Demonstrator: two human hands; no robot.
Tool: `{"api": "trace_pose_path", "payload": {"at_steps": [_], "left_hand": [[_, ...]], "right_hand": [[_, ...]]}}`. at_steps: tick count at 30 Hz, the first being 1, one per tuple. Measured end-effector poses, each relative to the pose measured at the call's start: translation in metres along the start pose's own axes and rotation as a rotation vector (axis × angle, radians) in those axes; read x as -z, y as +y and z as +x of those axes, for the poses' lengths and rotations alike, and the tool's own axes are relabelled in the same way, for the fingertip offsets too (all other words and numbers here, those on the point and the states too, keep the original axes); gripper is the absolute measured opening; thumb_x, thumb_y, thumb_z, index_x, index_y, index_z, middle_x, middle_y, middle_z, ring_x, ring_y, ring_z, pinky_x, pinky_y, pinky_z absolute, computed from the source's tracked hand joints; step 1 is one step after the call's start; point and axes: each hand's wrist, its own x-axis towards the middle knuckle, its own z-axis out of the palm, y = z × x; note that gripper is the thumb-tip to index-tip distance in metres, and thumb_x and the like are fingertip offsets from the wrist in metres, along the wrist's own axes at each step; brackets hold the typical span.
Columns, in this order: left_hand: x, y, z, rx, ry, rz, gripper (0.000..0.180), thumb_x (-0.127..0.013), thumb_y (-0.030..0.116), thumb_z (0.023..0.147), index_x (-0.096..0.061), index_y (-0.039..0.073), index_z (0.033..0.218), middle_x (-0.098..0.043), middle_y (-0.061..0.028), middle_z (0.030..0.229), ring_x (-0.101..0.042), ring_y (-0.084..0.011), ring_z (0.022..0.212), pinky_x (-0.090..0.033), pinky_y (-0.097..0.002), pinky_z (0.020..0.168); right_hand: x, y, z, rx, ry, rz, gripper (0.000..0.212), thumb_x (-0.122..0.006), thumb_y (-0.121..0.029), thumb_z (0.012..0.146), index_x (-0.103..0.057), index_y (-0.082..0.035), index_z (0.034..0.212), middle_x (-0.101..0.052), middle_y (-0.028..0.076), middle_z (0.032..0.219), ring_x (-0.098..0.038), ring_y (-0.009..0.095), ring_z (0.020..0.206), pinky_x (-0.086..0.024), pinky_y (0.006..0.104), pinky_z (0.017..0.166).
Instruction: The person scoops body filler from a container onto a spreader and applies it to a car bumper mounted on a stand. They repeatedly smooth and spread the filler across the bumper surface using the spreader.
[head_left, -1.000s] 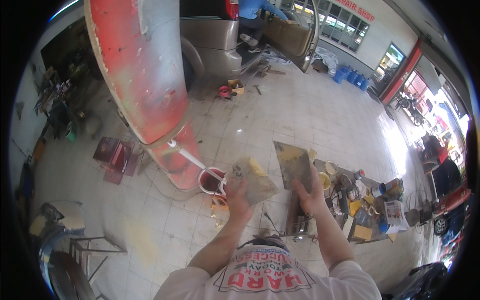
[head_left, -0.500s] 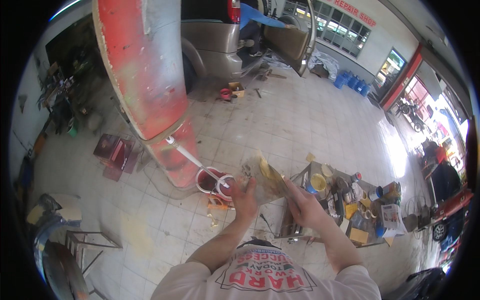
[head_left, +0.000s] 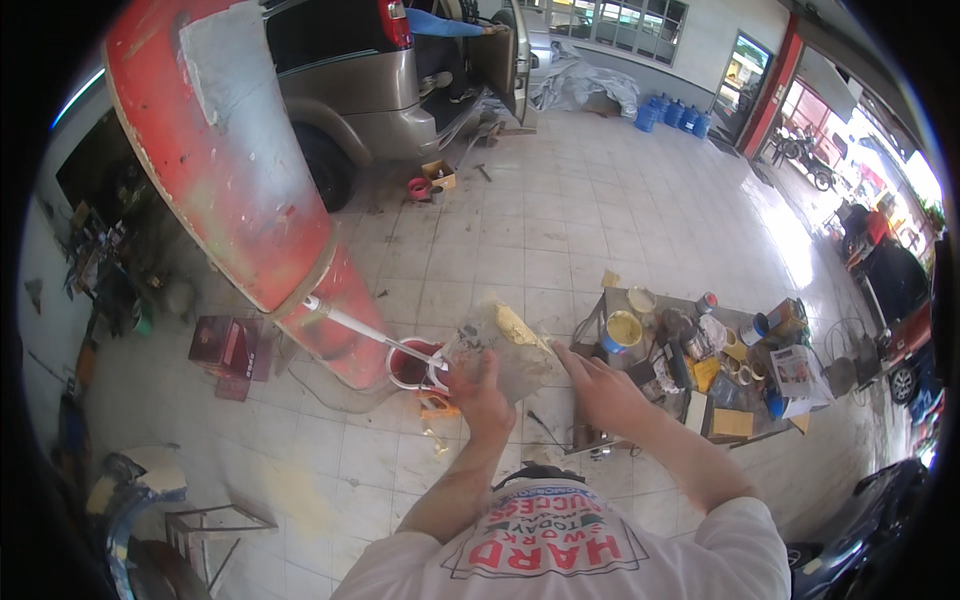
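Note:
My left hand (head_left: 485,402) is closed on the edge of a thin, see-through mixing plate (head_left: 490,358) smeared with grey and pale residue. A lump of yellow putty (head_left: 515,325) lies along the plate's far right part. In my right hand (head_left: 607,392) is a thin putty spreader, largely hidden by the fingers, its edge meeting the plate beside the putty. Ahead to the left stands a long curved body panel (head_left: 255,215), red with grey patches. A white pole (head_left: 365,328) leans between it and a reddish bucket (head_left: 404,372).
On my right, a low table (head_left: 588,385) carries an open tin of yellow paste (head_left: 622,331), rags, tape rolls and other tins. A brown vehicle (head_left: 365,90) with an open door stands ahead; a person's blue sleeve (head_left: 445,24) shows there. A metal stool (head_left: 215,530) is at lower left.
The view has swung right, so the panel and vehicle sit further left. The plate has tilted flatter, showing more putty, and my right hand has turned more sideways over its edge.

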Motion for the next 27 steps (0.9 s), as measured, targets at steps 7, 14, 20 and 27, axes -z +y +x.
{"api": "trace_pose_path", "payload": {"at_steps": [7, 14, 20, 27], "left_hand": [[-0.003, 0.045, 0.015, -0.019, 0.134, -0.128, 0.052, -0.064, 0.008, 0.099, -0.044, 0.01, 0.148, -0.054, -0.0093, 0.143, -0.054, -0.0271, 0.129, -0.047, -0.0465, 0.107], [0.018, 0.024, 0.047, 0.04, 0.166, -0.093, 0.049, -0.059, 0.007, 0.102, -0.044, 0.01, 0.148, -0.056, -0.0092, 0.142, -0.057, -0.0289, 0.128, -0.051, -0.0463, 0.104], [0.003, -0.013, 0.049, 0.152, -0.026, -0.168, 0.065, -0.068, 0.009, 0.096, -0.037, 0.008, 0.153, -0.053, -0.0145, 0.142, -0.057, -0.0273, 0.125, -0.053, -0.0446, 0.102], [0.0, -0.015, 0.05, 0.064, -0.095, -0.034, 0.05, -0.069, 0.011, 0.098, -0.047, 0.005, 0.142, -0.061, -0.0111, 0.13, -0.063, -0.0237, 0.115, -0.055, -0.0392, 0.098]], "right_hand": [[-0.014, 0.062, -0.001, -0.216, 0.129, 0.192, 0.054, -0.064, -0.002, 0.078, -0.058, -0.013, 0.131, -0.069, 0.02, 0.112, -0.069, 0.038, 0.1, -0.056, 0.0441, 0.079], [0.029, 0.082, 0.032, -0.427, 0.511, 1.112, 0.056, -0.071, -0.009, 0.08, -0.056, -0.016, 0.133, -0.066, 0.007, 0.099, -0.065, 0.021, 0.086, -0.055, 0.0361, 0.077], [0.006, 0.065, 0.049, -0.452, -0.026, 1.86, 0.048, -0.067, -0.025, 0.095, -0.052, -0.015, 0.14, -0.058, 0.003, 0.089, -0.051, 0.01, 0.061, -0.042, 0.0224, 0.048], [-0.035, 0.05, 0.03, -0.59, -0.423, 2.083, 0.025, -0.056, -0.03, 0.102, -0.061, -0.013, 0.12, -0.053, 0.0, 0.08, -0.04, 0.008, 0.047, -0.029, 0.0223, 0.033]]}}
